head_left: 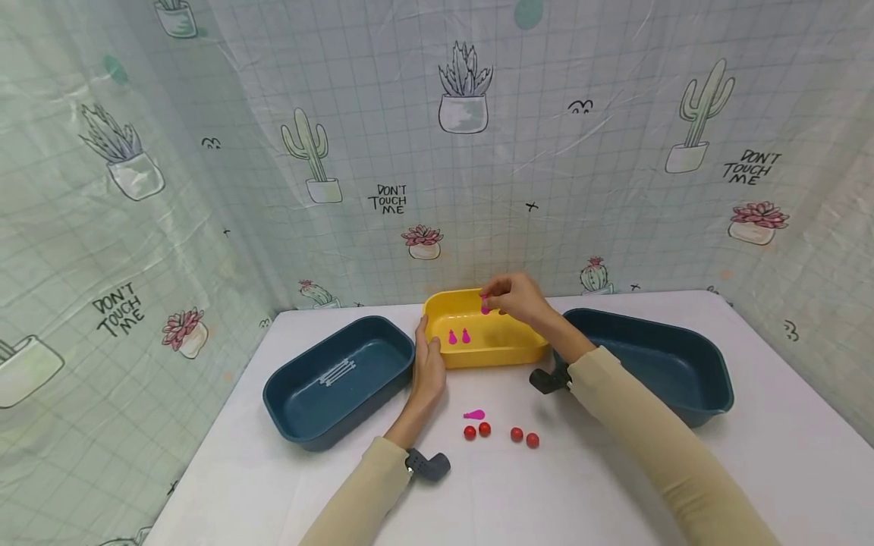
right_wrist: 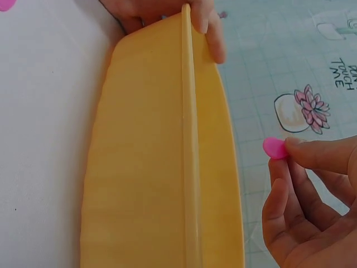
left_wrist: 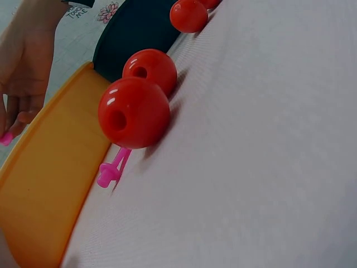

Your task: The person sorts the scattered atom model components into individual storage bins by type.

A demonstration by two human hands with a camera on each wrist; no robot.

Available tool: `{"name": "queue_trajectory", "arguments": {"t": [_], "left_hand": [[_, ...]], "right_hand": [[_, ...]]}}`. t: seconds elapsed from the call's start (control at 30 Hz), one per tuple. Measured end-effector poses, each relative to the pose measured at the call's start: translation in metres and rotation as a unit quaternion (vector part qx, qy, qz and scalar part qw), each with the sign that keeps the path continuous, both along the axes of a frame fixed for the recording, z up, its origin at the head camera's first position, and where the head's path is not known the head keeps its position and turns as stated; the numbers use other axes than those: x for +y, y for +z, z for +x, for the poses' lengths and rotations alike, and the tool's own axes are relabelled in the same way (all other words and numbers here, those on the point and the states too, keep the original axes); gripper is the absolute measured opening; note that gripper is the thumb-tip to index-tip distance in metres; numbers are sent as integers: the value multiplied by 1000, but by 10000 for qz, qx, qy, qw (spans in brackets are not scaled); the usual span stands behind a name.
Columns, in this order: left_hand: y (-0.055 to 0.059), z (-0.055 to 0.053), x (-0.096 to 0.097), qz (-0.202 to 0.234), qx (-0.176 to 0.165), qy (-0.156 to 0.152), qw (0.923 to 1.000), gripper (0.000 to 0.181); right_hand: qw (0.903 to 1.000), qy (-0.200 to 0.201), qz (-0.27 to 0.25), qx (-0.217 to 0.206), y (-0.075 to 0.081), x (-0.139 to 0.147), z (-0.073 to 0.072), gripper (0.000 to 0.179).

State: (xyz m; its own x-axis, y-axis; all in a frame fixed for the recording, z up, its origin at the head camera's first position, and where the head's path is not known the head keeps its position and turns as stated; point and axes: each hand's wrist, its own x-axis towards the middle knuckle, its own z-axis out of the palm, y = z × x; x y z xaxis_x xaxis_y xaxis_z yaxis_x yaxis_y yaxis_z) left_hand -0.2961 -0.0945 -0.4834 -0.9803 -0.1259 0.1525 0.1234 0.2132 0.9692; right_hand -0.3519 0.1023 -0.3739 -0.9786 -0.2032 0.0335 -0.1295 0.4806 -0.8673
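My right hand (head_left: 517,298) is raised over the yellow tray (head_left: 495,355), pinching a small pink pear-shaped piece (right_wrist: 274,148) between thumb and fingertips. With my left hand (head_left: 429,367) I grip the tray's left end, fingers and thumb on either side of its rim in the right wrist view. Two similar pink pieces (head_left: 459,337) lie inside the tray. Another pink piece (head_left: 475,415), with a narrow neck, lies on the table in front of it. Several red beads (left_wrist: 134,111) with holes rest close by, arranged in two pairs.
A dark blue tray (head_left: 293,434) holding several thin whitish sticks (head_left: 337,371) stands at the left. Another dark blue tray (head_left: 713,379) is at the right, partly behind my right forearm. A curtain (head_left: 546,189) with cactus prints hangs behind the white table (head_left: 519,500).
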Motion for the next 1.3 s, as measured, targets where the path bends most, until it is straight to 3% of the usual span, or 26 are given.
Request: {"name": "queue_trajectory", "arguments": {"t": [0.53, 0.77, 1.0, 1.3], "left_hand": [[0, 0, 0, 67, 60, 23, 10000, 56], [-1, -1, 0, 61, 83, -40, 9999, 55], [-2, -1, 0, 61, 83, -24, 9999, 56], [-1, -2, 0, 10, 98, -15, 10000, 55]], "right_hand": [[9986, -177, 29, -496, -22, -7, -21, 25], [9977, -245, 176, -612, -38, -12, -27, 25], [9934, -507, 185, -1011, -56, -14, -33, 21], [9939, -327, 489, -928, -62, -17, -34, 15]]}}
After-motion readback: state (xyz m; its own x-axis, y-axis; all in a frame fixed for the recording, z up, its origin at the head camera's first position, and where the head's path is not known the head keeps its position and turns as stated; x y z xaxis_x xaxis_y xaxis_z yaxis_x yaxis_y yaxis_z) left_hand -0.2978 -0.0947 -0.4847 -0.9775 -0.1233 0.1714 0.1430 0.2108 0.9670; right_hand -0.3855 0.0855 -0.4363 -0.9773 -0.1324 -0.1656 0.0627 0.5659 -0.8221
